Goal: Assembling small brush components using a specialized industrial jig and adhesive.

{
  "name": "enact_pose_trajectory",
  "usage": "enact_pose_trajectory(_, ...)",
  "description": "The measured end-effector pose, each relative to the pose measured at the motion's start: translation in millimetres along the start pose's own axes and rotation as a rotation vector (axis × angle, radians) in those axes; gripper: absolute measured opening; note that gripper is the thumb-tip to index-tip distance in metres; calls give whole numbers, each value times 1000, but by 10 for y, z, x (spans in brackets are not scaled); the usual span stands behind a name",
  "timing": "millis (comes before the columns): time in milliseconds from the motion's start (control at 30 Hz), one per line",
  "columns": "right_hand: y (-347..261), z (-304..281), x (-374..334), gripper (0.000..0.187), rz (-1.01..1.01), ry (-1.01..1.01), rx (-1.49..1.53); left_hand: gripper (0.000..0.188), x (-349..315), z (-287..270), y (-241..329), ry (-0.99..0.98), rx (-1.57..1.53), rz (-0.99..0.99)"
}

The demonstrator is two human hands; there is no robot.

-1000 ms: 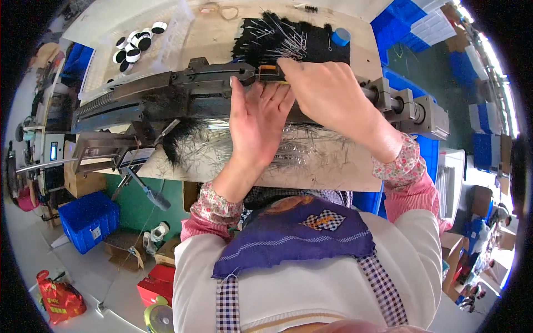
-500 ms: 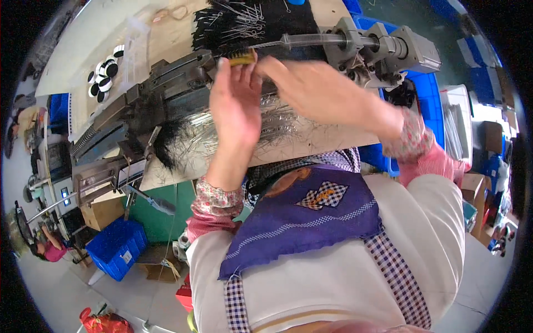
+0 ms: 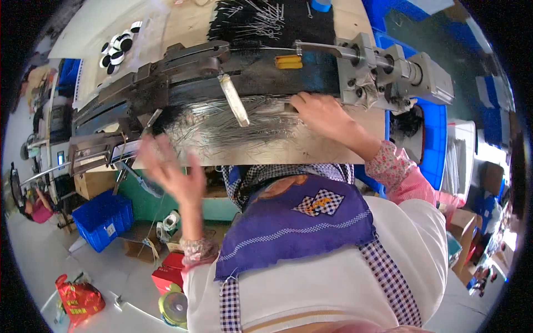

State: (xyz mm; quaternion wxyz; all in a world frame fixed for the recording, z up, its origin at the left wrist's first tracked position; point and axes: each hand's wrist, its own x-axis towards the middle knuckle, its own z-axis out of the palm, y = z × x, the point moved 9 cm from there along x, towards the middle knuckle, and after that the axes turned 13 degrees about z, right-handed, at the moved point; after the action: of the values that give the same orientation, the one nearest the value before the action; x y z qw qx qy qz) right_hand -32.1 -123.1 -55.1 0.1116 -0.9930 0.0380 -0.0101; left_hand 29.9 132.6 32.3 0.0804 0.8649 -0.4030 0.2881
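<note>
My left hand, blurred by motion, has its fingers spread and holds nothing that I can see. It is over the bench's front edge, close to a tuft of black bristles. My right hand is closed at the right end of a heap of thin metal wires; its fingertips meet a small dark piece whose kind I cannot make out. Behind the heap lies the dark bed of a machine, with a yellow block resting on it. A pale, worn bar sticks out from the machine over the wires.
Looped wire pieces lie on a black cloth at the back. Black-and-white round caps sit at the back left. A motor-like unit stands right, beside a blue crate. Another blue crate is on the floor.
The yellow bristled block has left my left hand and lies on the machine bed. My left hand has swung left and nearer; my right hand has come down to the wires. The pale bar now shows.
</note>
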Motion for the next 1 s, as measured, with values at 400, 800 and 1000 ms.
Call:
enact_pose_trajectory(400, 333, -1134, -344, 15, 231, 261, 561, 72, -1970, -137, -1973, -198, 109, -1114)
enact_pose_trajectory(800, -446, -1792, 188, 14, -62, 218, 648, 21, 503, 223, 860, -325, -1472, -311)
enact_pose_trajectory(1000, -132, -1634, 480, 16, -142, 415, 284, 20, 386, 777, 727, -123, -1801, -494)
